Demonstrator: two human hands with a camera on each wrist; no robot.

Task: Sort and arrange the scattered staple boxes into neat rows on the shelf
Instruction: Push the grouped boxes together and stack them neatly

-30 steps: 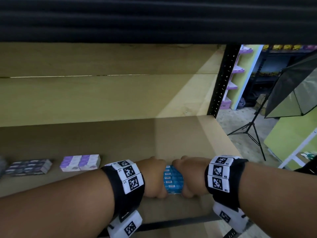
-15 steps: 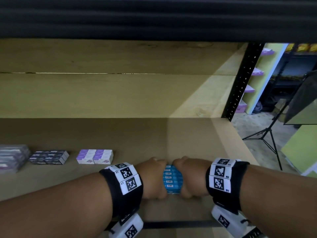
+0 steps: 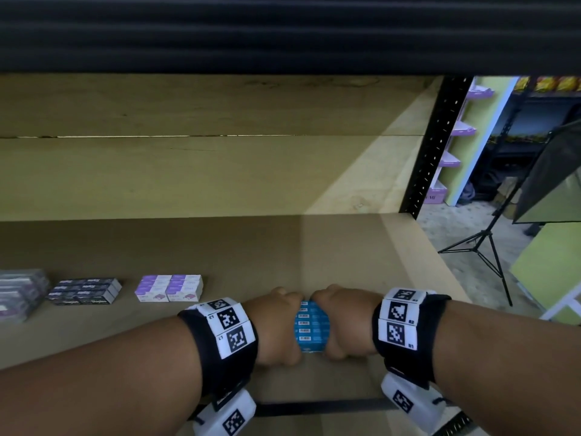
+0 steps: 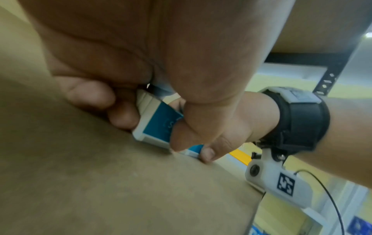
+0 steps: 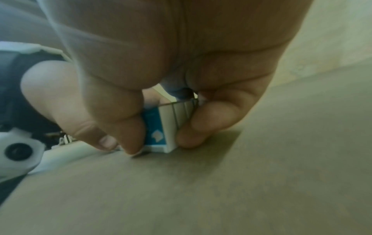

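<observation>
A pack of several blue staple boxes [image 3: 311, 325] stands on the brown shelf board [image 3: 220, 247] near its front edge. My left hand [image 3: 276, 325] grips its left side and my right hand [image 3: 342, 322] grips its right side, thumbs at the near end. The left wrist view shows the blue-and-white boxes [image 4: 159, 125] pinched between curled fingers and thumb, touching the board. In the right wrist view the boxes [image 5: 163, 127] sit between my thumb and fingers. Purple-white boxes [image 3: 169, 287], dark boxes [image 3: 85, 291] and greyish boxes [image 3: 19, 294] lie in a row to the left.
The shelf's back panel [image 3: 188, 177] rises behind the board. A black perforated upright [image 3: 437, 146] marks the right end. Beyond it stand a light tripod [image 3: 484, 250], a softbox [image 3: 556, 184] and a purple display rack [image 3: 456, 133]. A dark upper shelf edge [image 3: 283, 33] hangs overhead.
My hands and the blue boxes keep the same grip near the front edge. The head view has turned left, bringing the greyish boxes at the far left into sight.
</observation>
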